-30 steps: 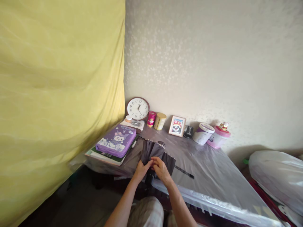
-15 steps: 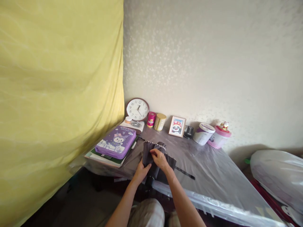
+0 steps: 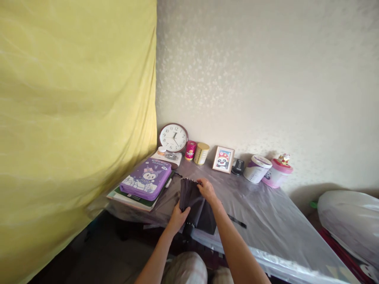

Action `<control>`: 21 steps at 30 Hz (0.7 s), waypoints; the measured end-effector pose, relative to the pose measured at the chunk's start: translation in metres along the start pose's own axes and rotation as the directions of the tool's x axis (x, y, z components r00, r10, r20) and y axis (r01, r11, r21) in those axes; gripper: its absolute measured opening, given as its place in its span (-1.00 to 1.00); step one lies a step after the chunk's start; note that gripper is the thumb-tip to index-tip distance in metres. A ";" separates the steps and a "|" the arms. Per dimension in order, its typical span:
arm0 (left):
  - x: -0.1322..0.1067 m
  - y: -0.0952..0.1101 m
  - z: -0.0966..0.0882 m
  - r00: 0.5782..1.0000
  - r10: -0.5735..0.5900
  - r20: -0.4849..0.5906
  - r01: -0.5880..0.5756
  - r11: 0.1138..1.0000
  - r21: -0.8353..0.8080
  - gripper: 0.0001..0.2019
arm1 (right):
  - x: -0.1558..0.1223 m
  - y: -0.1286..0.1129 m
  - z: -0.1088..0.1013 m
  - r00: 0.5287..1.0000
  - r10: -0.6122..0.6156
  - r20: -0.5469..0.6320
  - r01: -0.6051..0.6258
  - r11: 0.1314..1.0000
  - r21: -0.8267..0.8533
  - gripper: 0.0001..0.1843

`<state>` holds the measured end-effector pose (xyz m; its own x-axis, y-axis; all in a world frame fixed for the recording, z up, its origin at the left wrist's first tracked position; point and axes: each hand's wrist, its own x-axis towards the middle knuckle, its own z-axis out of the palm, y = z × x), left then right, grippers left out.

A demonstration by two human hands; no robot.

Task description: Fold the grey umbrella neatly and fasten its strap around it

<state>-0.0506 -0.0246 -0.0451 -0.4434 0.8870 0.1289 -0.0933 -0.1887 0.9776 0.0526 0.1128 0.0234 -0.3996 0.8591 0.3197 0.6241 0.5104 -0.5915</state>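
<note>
A dark folding umbrella (image 3: pixel 194 201) with loose, pleated fabric lies at the front edge of the table, its handle end toward me. My left hand (image 3: pixel 178 217) is wrapped round its left side, thumb on top of the folds. With bent fingers, my right hand (image 3: pixel 206 190) pinches the fabric at the far, light-trimmed edge. A flap of the canopy hangs to the right beneath my right wrist. The umbrella's dark strap (image 3: pixel 237 221) stretches out over the table on the right.
Left of the umbrella, a purple zip case (image 3: pixel 146 179) rests on books (image 3: pixel 130 199). Along the wall stand a clock (image 3: pixel 173 137), a pink can (image 3: pixel 190 150), a gold-lidded tin (image 3: pixel 201 154), a picture frame (image 3: pixel 223 159) and two tubs (image 3: pixel 257 169). A yellow curtain (image 3: pixel 74 110) hangs at left.
My right hand has moved from the middle of the folds to the far edge of the fabric, slightly up and right. My left hand keeps its hold. The view has shifted slightly.
</note>
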 end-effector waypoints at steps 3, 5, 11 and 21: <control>0.000 -0.002 0.000 1.000 -0.001 -0.003 0.001 1.000 0.006 -0.65 | 0.006 -0.003 0.004 0.999 0.024 -0.030 -0.024 0.999 0.021 -0.82; 0.001 -0.003 0.000 1.000 -0.001 -0.001 0.001 1.000 0.012 -0.66 | 0.008 -0.005 0.005 0.998 0.048 -0.043 -0.046 0.998 0.052 -0.81; -0.001 -0.003 -0.002 1.000 -0.004 0.026 0.004 1.000 0.027 -0.67 | -0.013 0.005 -0.014 0.984 0.160 -0.077 -0.147 0.977 0.153 -0.73; -0.005 0.010 -0.005 0.999 0.000 0.041 -0.002 0.999 0.045 -0.75 | -0.129 0.056 -0.055 0.879 0.476 -0.034 -0.459 0.863 0.213 -0.78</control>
<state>-0.0535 -0.0331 -0.0367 -0.4068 0.9034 0.1353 -0.0528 -0.1711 0.9838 0.1754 0.0328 -0.0102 -0.0316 0.9992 0.0247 0.5784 0.0384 -0.8148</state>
